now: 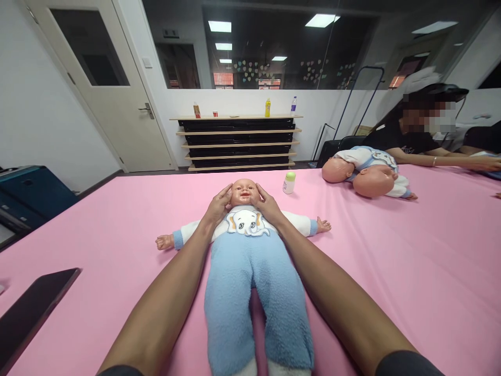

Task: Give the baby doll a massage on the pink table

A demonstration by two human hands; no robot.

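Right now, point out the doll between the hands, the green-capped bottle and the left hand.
Doll point(250, 256), head view: blue front of its suit.
Green-capped bottle point(288, 186), head view: white body.
Left hand point(216, 208), head view: back of the hand.

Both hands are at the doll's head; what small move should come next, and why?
Perhaps a light, even stroke by the left hand and right hand along the head: they rest one on each side of it, and the doll lies face up with its arms spread.
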